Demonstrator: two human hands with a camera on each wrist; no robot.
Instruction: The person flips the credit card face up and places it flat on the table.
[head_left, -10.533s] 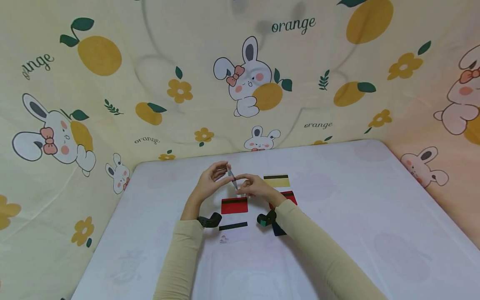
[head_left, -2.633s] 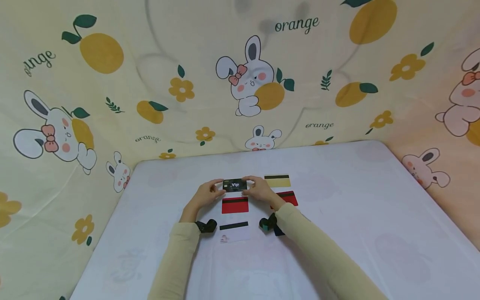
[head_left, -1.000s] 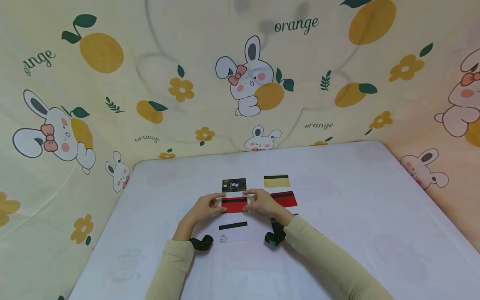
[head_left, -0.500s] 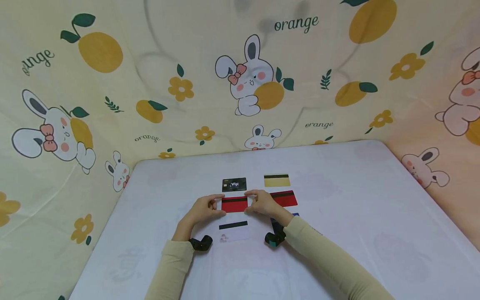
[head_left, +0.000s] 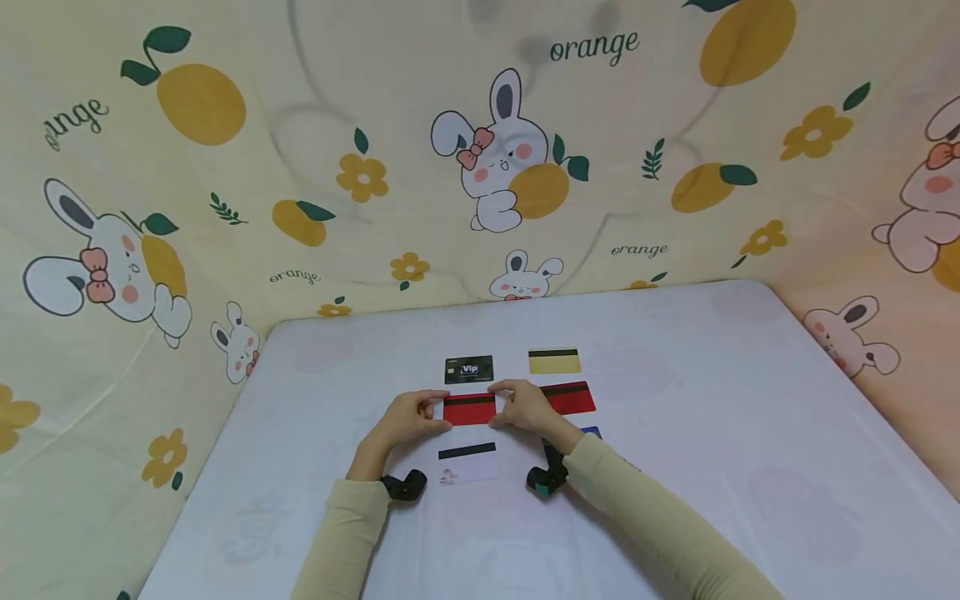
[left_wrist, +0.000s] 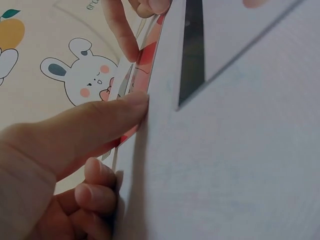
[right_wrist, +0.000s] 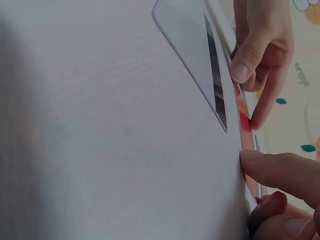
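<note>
A red card [head_left: 469,410] with a dark magnetic stripe lies flat in the middle of the left column of cards. At its left end my left hand [head_left: 408,417] holds it, thumb on the near edge and index finger at the far corner. My right hand [head_left: 527,408] grips the right end the same way. In the left wrist view the left thumb [left_wrist: 100,117] meets the card edge; the right thumb [right_wrist: 275,167] does so in the right wrist view. A black "Vip" card [head_left: 468,370] lies just beyond, and a white striped card [head_left: 467,465] lies nearer.
To the right lie a gold card [head_left: 554,362], another red card [head_left: 572,397] partly behind the right hand, and a blue card [head_left: 592,432] mostly hidden by the right wrist. The white table [head_left: 675,433] meets a printed curtain [head_left: 405,92] at the back.
Earlier both hands handled the black card in the air, then set it down, Vip side up, in the left column. They have since come nearer to the red card. Little differs over the last half second.
</note>
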